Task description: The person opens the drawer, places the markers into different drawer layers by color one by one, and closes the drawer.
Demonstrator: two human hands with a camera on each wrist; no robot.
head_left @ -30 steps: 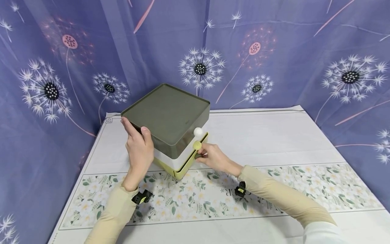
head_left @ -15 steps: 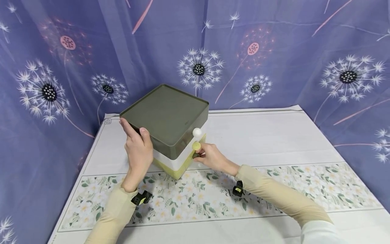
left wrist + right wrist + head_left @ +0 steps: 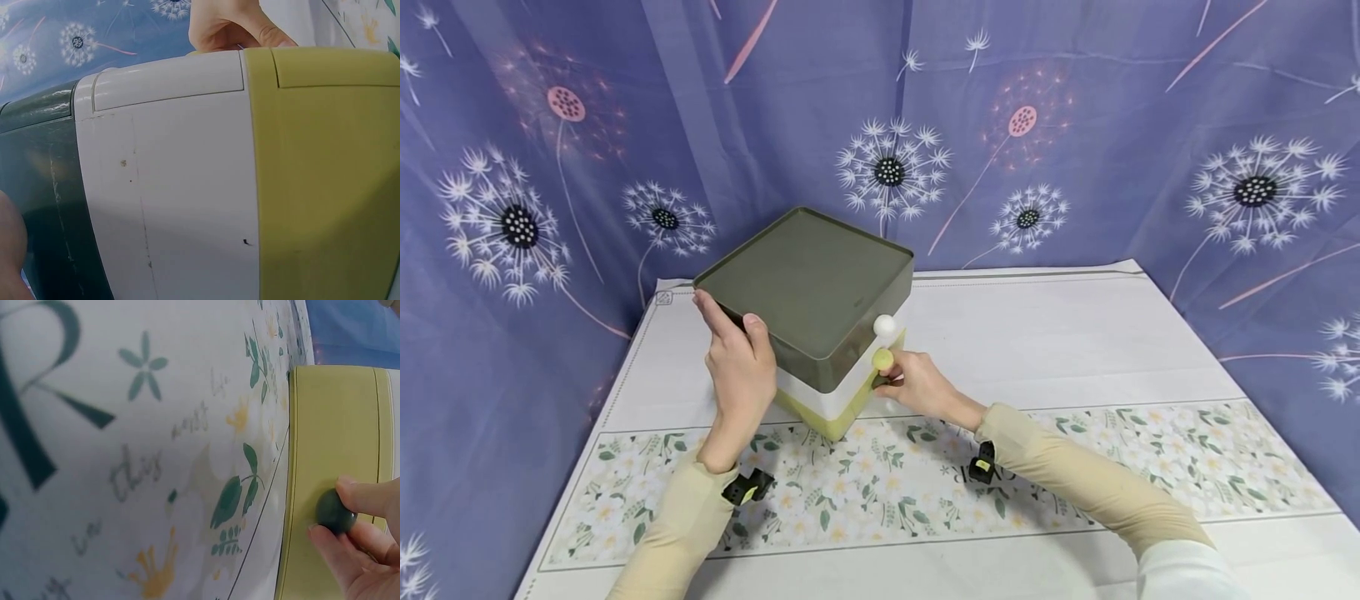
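A small drawer unit of three stacked tiers stands on the table: a dark green top tier, a white middle tier and a yellow bottom tier. My left hand rests against the left side of the green tier, fingers extended and thumb at its top edge. At the front, my right hand pinches the dark green knob of the yellow drawer between thumb and fingers. That drawer sits flush in its tier. A yellow knob and a white knob stick out above it.
Under the unit, a white tablecloth with a floral band covers the table. Behind it hangs a purple curtain with dandelion prints, close to the unit's back corner.
The yellow drawer, slightly ajar a second ago, has slid inward until flush. My right hand moved slightly left with its knob; my left hand stayed against the unit.
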